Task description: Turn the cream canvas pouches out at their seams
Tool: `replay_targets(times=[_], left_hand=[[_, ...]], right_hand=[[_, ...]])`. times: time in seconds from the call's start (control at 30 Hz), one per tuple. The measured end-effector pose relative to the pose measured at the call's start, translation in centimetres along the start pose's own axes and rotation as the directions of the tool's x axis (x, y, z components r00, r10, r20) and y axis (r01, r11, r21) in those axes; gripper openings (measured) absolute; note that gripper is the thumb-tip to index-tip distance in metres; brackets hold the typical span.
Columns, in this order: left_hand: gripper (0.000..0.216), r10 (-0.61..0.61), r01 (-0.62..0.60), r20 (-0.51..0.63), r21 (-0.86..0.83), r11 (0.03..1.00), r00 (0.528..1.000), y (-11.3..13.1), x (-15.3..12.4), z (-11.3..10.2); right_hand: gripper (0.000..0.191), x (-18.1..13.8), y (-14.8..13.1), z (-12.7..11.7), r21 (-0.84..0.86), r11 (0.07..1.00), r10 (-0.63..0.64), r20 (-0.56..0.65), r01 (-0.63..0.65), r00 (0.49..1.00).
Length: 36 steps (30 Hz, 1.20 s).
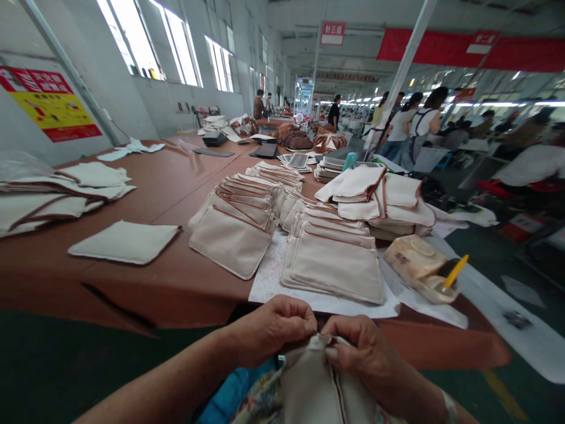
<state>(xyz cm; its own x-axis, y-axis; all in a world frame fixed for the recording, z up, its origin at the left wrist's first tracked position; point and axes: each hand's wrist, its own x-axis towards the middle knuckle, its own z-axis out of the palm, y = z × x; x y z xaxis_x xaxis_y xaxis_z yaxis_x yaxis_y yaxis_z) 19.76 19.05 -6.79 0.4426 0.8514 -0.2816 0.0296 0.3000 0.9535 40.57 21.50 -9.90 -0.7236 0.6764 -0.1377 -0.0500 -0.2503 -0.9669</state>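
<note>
Both grips, left hand [276, 327] and right hand [362, 347], are pinched together on the top edge of a soft, light canvas pouch [313, 383], likely floppy, held below the bench [176, 282] edge, with stacked pouches [335, 265] beyond it.

A long brown table [176, 182] runs away down the hall. At its near edge, a white sheet [269, 277] lies under two fanned rows of cream canvas pouches with brown trim [335, 265], overlapping towards the far end. Near the left edge, one flat cream piece [126, 241] sits alone, with a loose stack [53, 194] behind it. By the right edge, a tipped container with a yellow-handled tool [424, 268]. Folded pouches [379, 197] are heaped just behind it.
</note>
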Motion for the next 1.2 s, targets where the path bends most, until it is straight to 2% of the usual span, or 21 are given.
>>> replay_targets(times=[0.03, 0.1, 0.17, 0.2, 0.27, 0.3, 0.33, 0.37, 0.4, 0.47, 0.6, 0.7, 0.77, 0.8, 0.87, 0.97, 1.07, 1.13, 1.2], left_hand=[[0.030, 0.013, -0.013, -0.009, 0.014, 1.000, 1.000, -0.1, 0.0, -0.1], [0.028, 0.092, -0.080, -0.061, 0.180, 0.980, 0.994, -0.1, -0.2, -0.1], [0.022, 0.287, -0.199, -0.126, 0.463, 0.864, 0.950, 0.0, -0.6, -0.2], [0.018, 0.416, -0.264, -0.128, 0.600, 0.755, 0.900, 0.1, -0.9, -0.2], [0.013, 0.637, -0.359, -0.037, 0.800, 0.480, 0.770, 0.1, -1.4, 0.0], [0.012, 0.706, -0.379, 0.039, 0.864, 0.331, 0.707, 0.1, -1.7, 0.1], [0.013, 0.737, -0.377, 0.121, 0.906, 0.191, 0.665, 0.0, -1.9, 0.2], [0.012, 0.738, -0.354, 0.188, 0.932, 0.073, 0.648, -0.2, -2.0, 0.3], [0.012, 0.730, -0.314, 0.224, 0.949, -0.014, 0.646, -0.4, -2.1, 0.5], [0.010, 0.718, -0.230, 0.221, 0.969, -0.087, 0.660, -0.8, -2.1, 0.7], [0.014, 0.680, -0.188, 0.194, 0.979, -0.084, 0.707, -1.4, -1.7, 1.1], [0.017, 0.627, -0.176, 0.226, 0.974, -0.142, 0.745, -1.5, -1.5, 1.4], [0.017, 0.618, -0.131, 0.209, 0.977, -0.169, 0.758, -1.5, -1.5, 1.6], [0.016, 0.615, -0.112, 0.186, 0.981, -0.158, 0.767, -1.4, -1.5, 1.6], [0.012, 0.594, -0.107, 0.120, 0.993, -0.057, 0.795, -1.0, -1.6, 1.6], [0.010, 0.525, -0.164, 0.010, 0.955, 0.247, 0.851, 0.1, -1.6, 1.4], [0.013, 0.360, -0.170, -0.063, 0.797, 0.579, 0.931, 1.4, -1.7, 1.4], [0.020, 0.246, -0.134, -0.071, 0.681, 0.720, 0.967, 1.6, -1.7, 1.5], [0.031, 0.188, -0.097, -0.090, 0.600, 0.794, 0.978, 1.2, -1.5, 1.5]], right_hand=[[0.021, 0.0, 0.0, 0.0, 0.033, 0.999, 0.014, -0.004, -0.013, 1.000], [0.024, -0.1, -0.1, 0.2, 0.139, 0.989, 0.054, -0.018, -0.051, 0.998], [0.028, -0.1, -0.2, 0.4, 0.245, 0.966, 0.097, -0.031, -0.087, 0.995], [0.030, 0.0, -0.3, 0.4, 0.278, 0.956, 0.110, -0.039, -0.095, 0.993], [0.032, 0.0, -0.3, 0.6, 0.301, 0.949, 0.114, -0.047, -0.094, 0.992], [0.033, 0.0, -0.3, 0.6, 0.299, 0.950, 0.107, -0.047, -0.088, 0.993], [0.033, 0.1, -0.3, 0.7, 0.296, 0.952, 0.099, -0.044, -0.082, 0.994], [0.033, 0.1, -0.3, 0.8, 0.293, 0.953, 0.091, -0.038, -0.076, 0.995], [0.034, 0.1, -0.3, 0.8, 0.291, 0.954, 0.083, -0.034, -0.070, 0.996], [0.034, 0.1, -0.4, 0.9, 0.285, 0.957, 0.069, -0.031, -0.058, 0.997], [0.033, -0.1, -0.4, 1.0, 0.229, 0.972, 0.057, -0.047, -0.045, 0.997], [0.033, -0.2, -0.3, 1.0, 0.140, 0.990, 0.040, -0.041, -0.034, 0.998], [0.033, -0.2, -0.3, 1.0, 0.082, 0.996, 0.021, -0.038, -0.018, 0.999], [0.033, -0.3, -0.4, 1.0, 0.063, 0.998, 0.014, -0.034, -0.012, 0.999], [0.031, -0.3, -0.6, 1.1, 0.064, 0.998, 0.019, -0.018, -0.018, 1.000], [0.030, -0.4, -0.8, 1.2, 0.108, 0.993, 0.035, 0.028, -0.038, 0.999], [0.029, -0.5, -0.7, 1.1, 0.123, 0.992, 0.032, 0.035, -0.036, 0.999], [0.030, -0.6, -0.6, 1.0, 0.096, 0.995, 0.027, 0.009, -0.027, 1.000], [0.030, -0.6, -0.4, 0.8, 0.018, 1.000, -0.007, -0.036, 0.007, 0.999]])
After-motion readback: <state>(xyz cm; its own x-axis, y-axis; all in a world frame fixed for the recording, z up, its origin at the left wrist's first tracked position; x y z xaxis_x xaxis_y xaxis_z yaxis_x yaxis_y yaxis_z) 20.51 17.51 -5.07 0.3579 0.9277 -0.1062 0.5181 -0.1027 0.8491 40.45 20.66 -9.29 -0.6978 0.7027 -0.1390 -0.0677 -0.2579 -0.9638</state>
